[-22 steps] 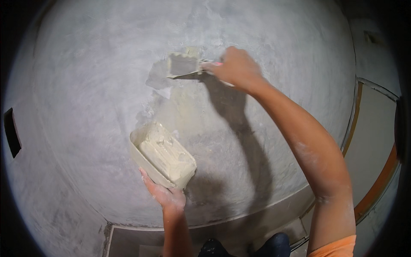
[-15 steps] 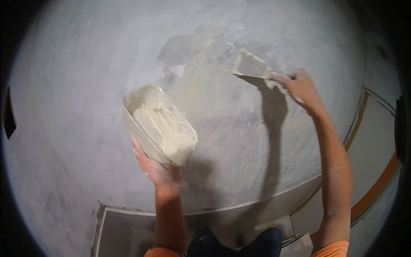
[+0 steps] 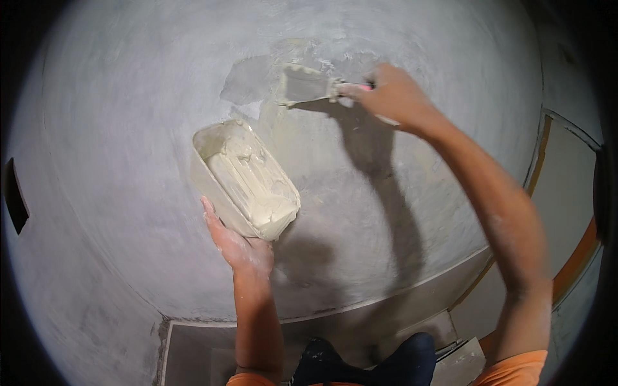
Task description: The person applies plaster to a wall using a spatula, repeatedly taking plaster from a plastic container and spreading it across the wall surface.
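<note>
Head view: fingers of the right hand (image 3: 405,100) close around a putty knife (image 3: 306,85) at the wall (image 3: 135,122), upper centre; the left hand (image 3: 243,249) holds a tub (image 3: 221,204) of putty (image 3: 257,193) left of centre.

Scraper (image 3: 305,84): handle mostly covered by right hand (image 3: 398,96), which is slightly blurred; full blade contact with wall (image 3: 129,161) cannot be confirmed. Tub (image 3: 215,190): underside out of sight, as are most fingers of left hand (image 3: 243,249) beneath it. Legs (image 3: 407,361) and both sleeves (image 3: 520,369): cut off by lower edge. Slot (image 3: 15,199) at left: interior too dark to tell.
</note>
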Action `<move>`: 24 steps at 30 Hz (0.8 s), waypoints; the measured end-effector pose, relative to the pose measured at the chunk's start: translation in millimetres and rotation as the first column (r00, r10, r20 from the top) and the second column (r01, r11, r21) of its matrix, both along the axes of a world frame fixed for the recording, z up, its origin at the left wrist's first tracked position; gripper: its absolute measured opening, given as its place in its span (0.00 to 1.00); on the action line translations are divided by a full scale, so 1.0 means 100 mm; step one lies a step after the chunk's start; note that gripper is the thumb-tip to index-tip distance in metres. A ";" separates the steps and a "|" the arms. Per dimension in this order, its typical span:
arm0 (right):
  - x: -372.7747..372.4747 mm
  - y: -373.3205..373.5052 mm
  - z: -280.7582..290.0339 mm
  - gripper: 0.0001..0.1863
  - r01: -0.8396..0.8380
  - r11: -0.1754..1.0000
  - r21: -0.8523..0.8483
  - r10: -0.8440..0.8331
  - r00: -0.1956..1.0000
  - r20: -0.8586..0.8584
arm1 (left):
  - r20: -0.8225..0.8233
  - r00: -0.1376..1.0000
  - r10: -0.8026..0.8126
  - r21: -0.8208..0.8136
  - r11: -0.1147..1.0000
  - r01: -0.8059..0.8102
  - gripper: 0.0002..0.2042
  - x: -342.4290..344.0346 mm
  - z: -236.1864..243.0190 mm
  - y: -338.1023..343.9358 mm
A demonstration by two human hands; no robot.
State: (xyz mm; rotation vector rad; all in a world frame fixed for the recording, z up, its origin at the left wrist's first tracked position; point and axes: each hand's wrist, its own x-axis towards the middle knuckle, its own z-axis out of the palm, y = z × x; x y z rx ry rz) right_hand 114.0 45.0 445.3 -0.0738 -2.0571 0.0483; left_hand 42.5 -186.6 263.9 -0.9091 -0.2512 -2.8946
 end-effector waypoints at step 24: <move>0.42 1.71 -0.01 0.32 0.006 0.849 -0.528 0.055 0.994 0.099 | -0.034 0.903 0.428 -0.208 0.881 -0.425 0.31 -0.15 -0.15 0.00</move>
